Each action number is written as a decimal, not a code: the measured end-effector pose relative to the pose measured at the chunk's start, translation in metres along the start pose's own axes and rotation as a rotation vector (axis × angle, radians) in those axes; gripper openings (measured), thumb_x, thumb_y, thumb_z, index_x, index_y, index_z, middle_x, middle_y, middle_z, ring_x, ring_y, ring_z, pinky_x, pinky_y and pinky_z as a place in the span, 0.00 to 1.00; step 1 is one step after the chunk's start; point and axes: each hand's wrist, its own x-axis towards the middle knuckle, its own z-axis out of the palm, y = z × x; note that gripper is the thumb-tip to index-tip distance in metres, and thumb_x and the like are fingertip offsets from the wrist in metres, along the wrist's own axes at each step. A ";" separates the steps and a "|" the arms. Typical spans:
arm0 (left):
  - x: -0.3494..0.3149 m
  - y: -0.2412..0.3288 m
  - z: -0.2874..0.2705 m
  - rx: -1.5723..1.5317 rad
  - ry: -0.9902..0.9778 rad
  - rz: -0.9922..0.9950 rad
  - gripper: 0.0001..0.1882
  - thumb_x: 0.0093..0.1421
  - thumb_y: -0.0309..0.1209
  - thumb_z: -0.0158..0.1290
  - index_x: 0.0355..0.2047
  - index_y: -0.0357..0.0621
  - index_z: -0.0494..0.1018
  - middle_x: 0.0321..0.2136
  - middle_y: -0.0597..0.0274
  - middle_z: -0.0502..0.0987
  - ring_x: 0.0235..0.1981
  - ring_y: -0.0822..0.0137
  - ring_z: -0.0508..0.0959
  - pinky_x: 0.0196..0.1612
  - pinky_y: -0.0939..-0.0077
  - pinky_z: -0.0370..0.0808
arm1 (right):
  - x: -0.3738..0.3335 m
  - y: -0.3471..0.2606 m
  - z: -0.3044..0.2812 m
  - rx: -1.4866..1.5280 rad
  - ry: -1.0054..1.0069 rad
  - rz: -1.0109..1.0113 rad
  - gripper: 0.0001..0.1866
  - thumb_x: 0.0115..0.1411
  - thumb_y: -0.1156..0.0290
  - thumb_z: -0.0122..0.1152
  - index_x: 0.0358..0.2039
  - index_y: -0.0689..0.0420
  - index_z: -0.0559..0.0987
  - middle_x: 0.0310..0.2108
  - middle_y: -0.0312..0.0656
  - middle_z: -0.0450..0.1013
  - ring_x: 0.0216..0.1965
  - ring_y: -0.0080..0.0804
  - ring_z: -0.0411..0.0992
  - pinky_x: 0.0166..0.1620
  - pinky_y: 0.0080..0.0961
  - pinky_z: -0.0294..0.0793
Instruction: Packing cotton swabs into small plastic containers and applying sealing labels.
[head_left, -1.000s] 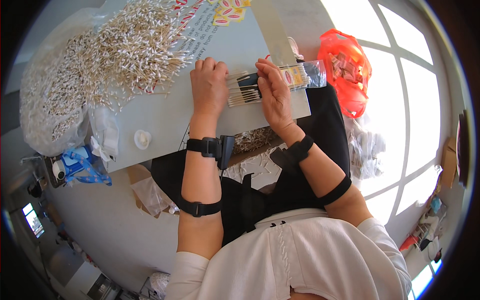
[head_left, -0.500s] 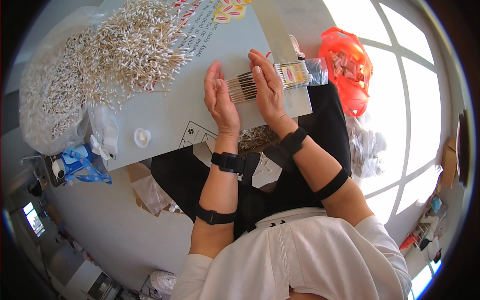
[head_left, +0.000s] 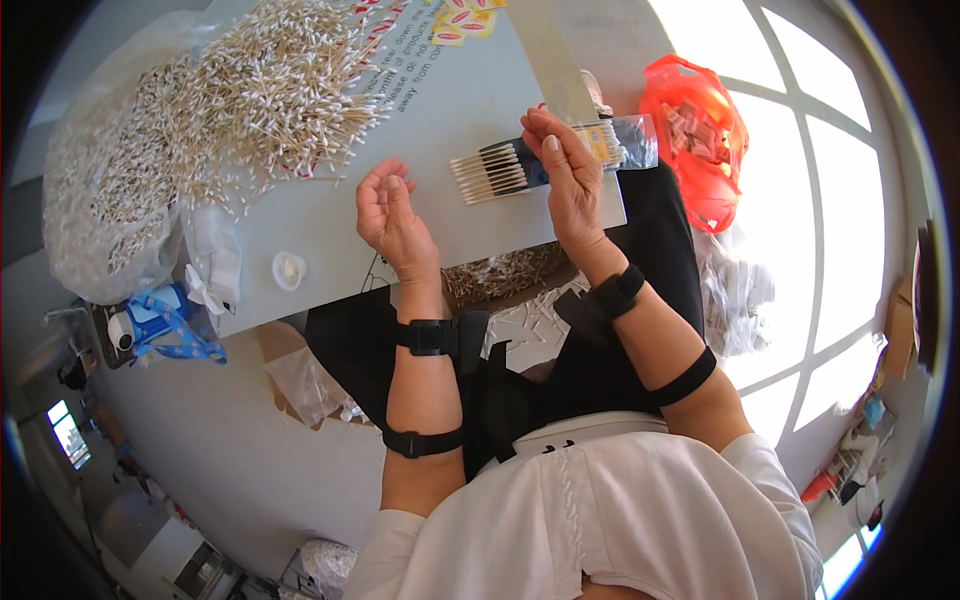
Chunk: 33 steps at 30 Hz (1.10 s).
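Note:
A row of cotton swabs [head_left: 488,178] lies side by side on the grey tabletop, partly over a dark strip. Its far right end sits in a clear plastic bag [head_left: 640,142] with a yellow card [head_left: 600,140]. Over the middle of this pack is my right hand [head_left: 573,185], fingers loosely bent and apart from the thumb, hiding part of the swabs; whether it touches them I cannot tell. My left hand [head_left: 397,220] hovers left of the row near the table's front edge, half curled, with nothing visible in it.
A large heap of loose cotton swabs [head_left: 280,95] spills from a clear bag [head_left: 75,230] at the left. Yellow cards [head_left: 465,20] lie at the back. A small white cup [head_left: 289,270] stands near the front edge. A red plastic bag [head_left: 720,130] is at the right; a swab-filled box [head_left: 510,275] sits below.
My left hand has moved left, away from the swab row, uncovering its left end. My right hand has shifted right along the pack.

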 end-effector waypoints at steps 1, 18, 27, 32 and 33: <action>0.004 -0.002 -0.006 0.044 0.069 0.017 0.09 0.66 0.26 0.51 0.44 0.36 0.74 0.39 0.61 0.78 0.38 0.70 0.76 0.42 0.75 0.74 | -0.005 -0.004 -0.002 0.019 0.022 0.008 0.12 0.71 0.70 0.49 0.46 0.65 0.76 0.44 0.41 0.74 0.45 0.25 0.72 0.49 0.19 0.71; -0.009 0.016 -0.004 0.671 -0.361 0.368 0.08 0.50 0.19 0.60 0.31 0.39 0.74 0.29 0.61 0.74 0.30 0.64 0.75 0.35 0.73 0.73 | 0.005 -0.011 0.000 -0.931 -0.432 -0.433 0.04 0.51 0.75 0.63 0.26 0.57 0.75 0.28 0.41 0.68 0.34 0.42 0.73 0.33 0.37 0.73; -0.025 0.010 -0.001 0.779 -0.341 0.430 0.09 0.46 0.20 0.63 0.27 0.42 0.75 0.28 0.62 0.74 0.33 0.58 0.75 0.35 0.67 0.74 | 0.019 -0.002 0.004 -1.107 -0.575 -0.543 0.03 0.49 0.74 0.57 0.23 0.58 0.73 0.29 0.42 0.67 0.34 0.41 0.72 0.35 0.36 0.74; -0.025 0.010 -0.001 0.789 -0.346 0.471 0.09 0.45 0.21 0.63 0.26 0.42 0.75 0.28 0.62 0.75 0.32 0.57 0.75 0.35 0.65 0.73 | 0.019 -0.004 0.002 -1.117 -0.629 -0.592 0.03 0.48 0.74 0.57 0.24 0.58 0.73 0.30 0.42 0.68 0.34 0.41 0.72 0.36 0.36 0.74; -0.025 0.010 0.000 0.788 -0.341 0.476 0.10 0.45 0.21 0.64 0.27 0.43 0.74 0.28 0.62 0.75 0.32 0.57 0.75 0.35 0.65 0.73 | 0.020 -0.005 0.001 -1.111 -0.643 -0.592 0.03 0.48 0.75 0.57 0.24 0.58 0.73 0.30 0.42 0.68 0.35 0.41 0.72 0.36 0.36 0.74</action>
